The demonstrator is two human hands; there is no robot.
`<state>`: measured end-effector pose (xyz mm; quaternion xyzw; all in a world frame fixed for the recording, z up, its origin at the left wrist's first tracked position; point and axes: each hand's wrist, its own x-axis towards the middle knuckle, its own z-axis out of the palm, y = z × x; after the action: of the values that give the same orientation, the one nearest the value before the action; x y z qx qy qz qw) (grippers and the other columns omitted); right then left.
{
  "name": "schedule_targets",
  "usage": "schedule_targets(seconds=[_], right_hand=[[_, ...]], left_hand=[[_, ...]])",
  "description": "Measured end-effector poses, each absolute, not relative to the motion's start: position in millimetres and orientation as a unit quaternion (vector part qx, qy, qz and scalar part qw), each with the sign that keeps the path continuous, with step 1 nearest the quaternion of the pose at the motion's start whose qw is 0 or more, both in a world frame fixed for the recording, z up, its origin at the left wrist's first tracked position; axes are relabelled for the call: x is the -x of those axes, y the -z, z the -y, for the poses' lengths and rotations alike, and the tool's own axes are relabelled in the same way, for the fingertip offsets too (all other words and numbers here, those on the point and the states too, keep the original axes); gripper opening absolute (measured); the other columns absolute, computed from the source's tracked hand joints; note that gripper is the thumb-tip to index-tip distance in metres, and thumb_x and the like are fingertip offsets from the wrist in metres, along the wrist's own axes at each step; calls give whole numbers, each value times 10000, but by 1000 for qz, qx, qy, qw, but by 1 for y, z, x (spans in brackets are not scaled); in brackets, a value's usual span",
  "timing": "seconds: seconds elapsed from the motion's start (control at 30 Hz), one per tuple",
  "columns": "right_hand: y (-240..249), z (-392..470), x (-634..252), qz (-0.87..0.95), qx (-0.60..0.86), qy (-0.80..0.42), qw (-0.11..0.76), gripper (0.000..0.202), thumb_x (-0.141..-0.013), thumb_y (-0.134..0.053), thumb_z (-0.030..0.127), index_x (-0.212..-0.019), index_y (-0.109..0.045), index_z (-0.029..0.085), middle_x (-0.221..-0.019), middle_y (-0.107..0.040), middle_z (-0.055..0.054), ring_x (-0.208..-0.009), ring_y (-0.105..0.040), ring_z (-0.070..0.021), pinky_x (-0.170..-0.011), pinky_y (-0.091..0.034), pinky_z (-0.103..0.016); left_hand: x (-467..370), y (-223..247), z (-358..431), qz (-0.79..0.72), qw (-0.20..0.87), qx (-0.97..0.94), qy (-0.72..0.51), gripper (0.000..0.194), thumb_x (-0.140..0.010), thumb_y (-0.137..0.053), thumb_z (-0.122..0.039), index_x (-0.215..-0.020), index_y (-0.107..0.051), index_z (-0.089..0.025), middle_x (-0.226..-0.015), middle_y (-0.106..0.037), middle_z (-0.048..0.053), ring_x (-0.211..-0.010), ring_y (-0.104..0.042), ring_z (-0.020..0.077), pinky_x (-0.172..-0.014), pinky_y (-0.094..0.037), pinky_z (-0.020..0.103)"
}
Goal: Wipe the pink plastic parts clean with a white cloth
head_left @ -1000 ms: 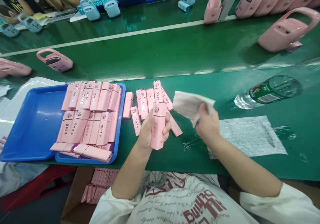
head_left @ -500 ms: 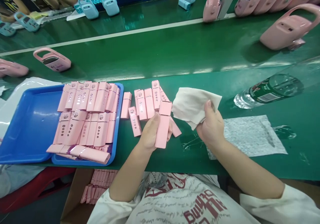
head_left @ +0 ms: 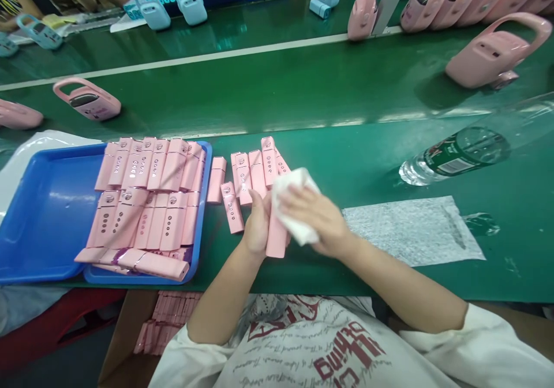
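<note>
My left hand (head_left: 257, 226) grips a pink rectangular case (head_left: 276, 239) above the green table, its lower end showing. Over the upper part of that case, my right hand (head_left: 318, 217) presses a white cloth (head_left: 298, 203), fingers slightly blurred. Several pink cases (head_left: 243, 179) with round marks lie just beyond my left hand. To the left, more pink cases (head_left: 174, 222) fill a blue tray (head_left: 206, 203) in two rows, with others lying crosswise at its front.
A blue tray (head_left: 43, 220) adjoins at the far left. On the right are a clear bottle (head_left: 454, 156) and a grey-white sheet (head_left: 407, 232). Pink handled devices (head_left: 89, 99) stand on the ledge behind. A cardboard box (head_left: 115, 342) of pink cases sits below the table.
My right hand has moved left with the cloth, bringing it onto the case. My left hand still holds the case, whose upper end is now covered.
</note>
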<state>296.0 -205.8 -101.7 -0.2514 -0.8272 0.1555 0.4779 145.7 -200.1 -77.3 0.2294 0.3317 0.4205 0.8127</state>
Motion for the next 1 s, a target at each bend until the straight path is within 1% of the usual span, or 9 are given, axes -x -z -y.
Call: schedule_targets(seconds=[0.07,0.13,0.2,0.27,0.4,0.47,0.6,0.73,1.0], right_hand=[[103,196,-305,713,383,-239,537,367,-968,-367,345,-1222,-592,205,-1275,-603,-76,-1263,-502,-229,-1053,-441,-441],[105,189,-312,569,475,-335,582,383,-969,-350,416,-1162,-622,228,-1186,-655,-65,-1092,-631,-239,-880,-565,-419],[105,186,-316,459,512,-387,614,414,-950,-366,485,-1125,-631,219,-1081,-688,-70,-951,-681,-236,-711,-605,-370],[102,188,-316,431,523,-396,620,430,-932,-391,520,-1126,-628,217,-1052,-688,-73,-912,-683,-235,-650,-599,-345],[93,199,-313,525,540,-320,575,371,-946,-397,457,-1144,-624,241,-1097,-675,-60,-958,-662,-226,-734,-575,-353],[89,203,-313,586,543,-244,550,323,-951,-408,402,-1122,-631,243,-1080,-683,-51,-936,-662,-206,-748,-560,-333],[87,204,-314,657,529,-174,507,306,-956,-390,349,-1091,-635,223,-1002,-701,-52,-776,-664,-163,-629,-533,-274],[88,202,-313,650,538,-194,501,297,-954,-392,343,-1080,-640,240,-1014,-702,-46,-825,-668,-173,-664,-537,-276],[87,201,-314,672,512,-211,493,283,-946,-404,299,-1090,-640,238,-1001,-711,-39,-823,-676,-171,-666,-543,-266]], left_hand=[[-147,77,202,-290,817,-259,-427,797,-813,-254,-773,-1196,-549,-140,-510,-545,-10,-323,-457,105,-304,-354,204],[-147,76,204,-251,819,-288,-428,734,-846,-267,-729,-1198,-543,-147,-515,-535,-17,-315,-438,95,-288,-341,184],[-146,76,204,-240,817,-292,-435,671,-861,-291,-702,-1164,-555,-164,-545,-547,-15,-340,-463,94,-305,-373,180],[-145,77,203,-241,817,-293,-434,611,-872,-318,-676,-1081,-584,-167,-555,-552,-12,-348,-479,95,-311,-383,180],[-145,78,204,-258,813,-306,-423,512,-874,-426,-609,-799,-605,-135,-574,-550,-4,-349,-491,79,-308,-360,174],[-147,77,204,-287,800,-308,-427,499,-855,-481,-595,-759,-605,-121,-626,-580,8,-376,-518,79,-326,-380,182],[-149,75,205,-327,782,-297,-440,477,-821,-542,-588,-922,-620,-129,-716,-632,23,-449,-559,97,-383,-432,205],[-148,73,206,-334,779,-302,-436,479,-803,-586,-549,-1109,-558,-181,-670,-573,-24,-410,-492,77,-365,-392,194],[-148,70,210,-325,775,-326,-432,252,-824,-591,-392,-965,-508,-201,-774,-541,-18,-472,-513,71,-424,-420,207]])
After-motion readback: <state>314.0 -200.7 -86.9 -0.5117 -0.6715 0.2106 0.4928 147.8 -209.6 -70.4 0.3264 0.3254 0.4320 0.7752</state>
